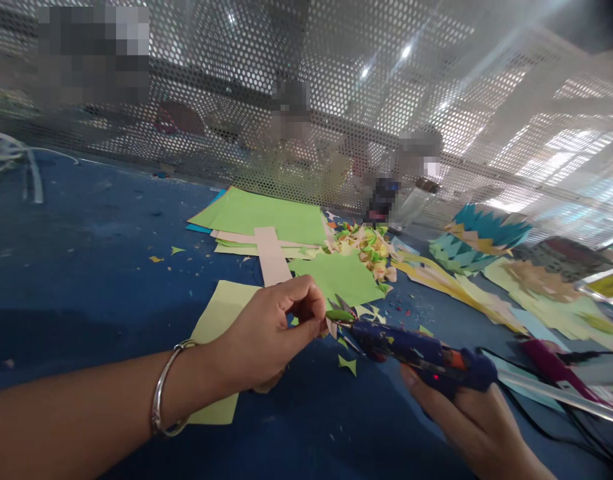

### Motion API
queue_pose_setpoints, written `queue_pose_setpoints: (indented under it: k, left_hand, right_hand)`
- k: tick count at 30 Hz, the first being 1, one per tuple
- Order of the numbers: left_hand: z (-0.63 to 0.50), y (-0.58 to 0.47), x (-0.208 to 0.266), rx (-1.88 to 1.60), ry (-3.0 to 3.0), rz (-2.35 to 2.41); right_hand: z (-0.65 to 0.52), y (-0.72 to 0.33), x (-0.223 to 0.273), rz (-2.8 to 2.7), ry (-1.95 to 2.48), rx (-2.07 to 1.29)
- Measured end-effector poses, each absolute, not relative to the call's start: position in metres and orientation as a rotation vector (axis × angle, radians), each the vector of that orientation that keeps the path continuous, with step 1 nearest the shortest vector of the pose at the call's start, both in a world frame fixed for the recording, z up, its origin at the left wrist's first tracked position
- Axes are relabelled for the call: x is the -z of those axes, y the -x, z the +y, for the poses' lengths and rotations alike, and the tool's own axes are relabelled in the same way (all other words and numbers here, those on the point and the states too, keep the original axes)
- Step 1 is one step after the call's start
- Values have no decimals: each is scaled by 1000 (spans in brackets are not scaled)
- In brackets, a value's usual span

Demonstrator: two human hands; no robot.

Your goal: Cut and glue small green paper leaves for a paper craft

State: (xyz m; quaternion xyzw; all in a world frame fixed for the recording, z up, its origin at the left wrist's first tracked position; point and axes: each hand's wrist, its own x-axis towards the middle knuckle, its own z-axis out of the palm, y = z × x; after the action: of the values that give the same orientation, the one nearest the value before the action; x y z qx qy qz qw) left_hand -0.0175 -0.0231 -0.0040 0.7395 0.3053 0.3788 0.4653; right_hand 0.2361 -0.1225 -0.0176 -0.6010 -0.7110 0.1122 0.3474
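My right hand [453, 407] grips a blue hot glue gun [416, 350] with a small red light and a clear glue stick [561, 393] coming out of its back. Its nozzle points left and meets a small green paper piece [340, 315]. My left hand [281, 327], a silver bangle on its wrist, pinches that piece between thumb and fingertips. Beneath the left forearm lies a pale yellow-green paper sheet [223, 313]. A pink paper strip [273, 257] extends beyond the left hand. Scissor blades [340, 303] partly show behind the nozzle.
Green sheets [271, 217] are stacked ahead, beside a heap of small curled paper pieces [369, 247]. Zigzag-edged paper bands [479, 240] stand at right, near a magenta device [551, 370] with black cables. A perforated metal screen [226, 113] runs along the blue table's [86, 267] back.
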Motion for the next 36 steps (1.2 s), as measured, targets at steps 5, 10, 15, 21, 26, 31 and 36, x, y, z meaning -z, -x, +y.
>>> queue_pose_setpoints:
  k: [5,10,15,21,26,31,36]
  left_hand:
    - [-23,17,5,-983,-1747,730]
    - [-24,17,6,-1040,-1708,698]
    - [-24,15,5,-1067,-1554,697]
    - [-11,14,11,-1048,-1364,775]
    - [-10,15,14,-1036,-1340,761]
    - [-13,14,13,-1053,-1345,736]
    - [-13,15,14,-1050,-1372,753]
  right_hand:
    - [-122,-234,15,-1797,1574,-297]
    - [-124,-233,16,-1720,1616,-329]
    - [-121,-247,14,-1604,1695,-553]
    - [-97,-299,18,-1483,1801,-871]
    - [-83,-331,36,-1337,1747,-800]
    - [-78,-349,40,-1438,1845,-550]
    - [-76,-355,13,-1945,2133,-126]
